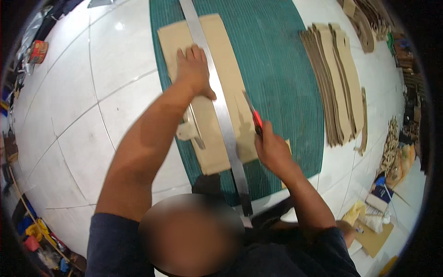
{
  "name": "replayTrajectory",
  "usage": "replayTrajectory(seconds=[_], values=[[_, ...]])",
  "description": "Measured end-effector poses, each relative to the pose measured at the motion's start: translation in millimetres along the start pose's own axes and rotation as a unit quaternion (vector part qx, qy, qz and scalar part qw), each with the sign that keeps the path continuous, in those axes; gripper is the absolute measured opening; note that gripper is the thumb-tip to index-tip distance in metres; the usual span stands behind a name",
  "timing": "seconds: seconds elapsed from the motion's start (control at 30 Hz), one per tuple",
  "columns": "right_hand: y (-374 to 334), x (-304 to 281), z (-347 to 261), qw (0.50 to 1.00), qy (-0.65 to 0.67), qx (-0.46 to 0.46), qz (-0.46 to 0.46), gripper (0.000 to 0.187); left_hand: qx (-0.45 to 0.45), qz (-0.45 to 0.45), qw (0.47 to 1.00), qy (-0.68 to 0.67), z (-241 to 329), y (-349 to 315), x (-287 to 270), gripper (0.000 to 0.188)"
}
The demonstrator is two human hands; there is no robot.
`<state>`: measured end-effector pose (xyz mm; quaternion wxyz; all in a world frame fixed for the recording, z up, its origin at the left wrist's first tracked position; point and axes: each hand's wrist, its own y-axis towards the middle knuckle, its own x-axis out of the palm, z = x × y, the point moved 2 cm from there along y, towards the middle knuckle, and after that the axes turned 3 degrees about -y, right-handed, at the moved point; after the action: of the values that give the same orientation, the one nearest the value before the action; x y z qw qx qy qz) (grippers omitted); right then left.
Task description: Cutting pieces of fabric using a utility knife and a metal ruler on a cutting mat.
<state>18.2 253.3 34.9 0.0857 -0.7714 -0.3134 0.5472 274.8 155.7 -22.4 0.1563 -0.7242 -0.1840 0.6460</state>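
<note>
Head view shows work that looks partway along: a pile of strips (339,83) lies on the floor (120,46) just beyond the right edge of the green mat (281,69), with one narrow strip (364,122) beside it, and these appear to be finished pieces. Left to divide, it seems, is the folded tan cloth (226,60), which lies along the left side of the mat as one broad piece, running from near the far edge toward the near edge. A long metal ruler (222,111) crosses it lengthwise and extends past its near end. The left hand (193,73) is set palm down on the cloth against the ruler's left side, fingers somewhat spread and gripping nothing. The right hand (272,145) is closed around a red and black knife (256,119), its blade over the part of the cloth right of the ruler. Whether the blade touches the cloth, or any cut has begun there, is hard to tell; a faint dark line near the tip may be only shadow.
</note>
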Motion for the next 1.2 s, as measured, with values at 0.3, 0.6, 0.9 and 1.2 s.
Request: replayTrajectory(seconds=[0.3, 0.6, 0.9, 1.2], values=[[246, -44, -116, 0.997, 0.032, 0.028, 0.059, 0.038, 0.013, -0.009, 1.0, -0.009, -4, 0, -5, 0.149], [295, -58, -132, 0.999, -0.012, 0.008, -0.047, 0.045, 0.007, -0.026, 0.999, 0.036, 1, 1, -10, 0.142], [137, 9, -55, 0.999, -0.009, -0.023, -0.046, 0.034, 0.012, 0.016, 1.0, 0.012, 0, -2, 2, 0.145], [-98, 69, 18, 0.973, -0.039, 0.119, -0.195, 0.029, 0.025, 0.073, 0.997, -0.004, -2, 3, 7, 0.14]])
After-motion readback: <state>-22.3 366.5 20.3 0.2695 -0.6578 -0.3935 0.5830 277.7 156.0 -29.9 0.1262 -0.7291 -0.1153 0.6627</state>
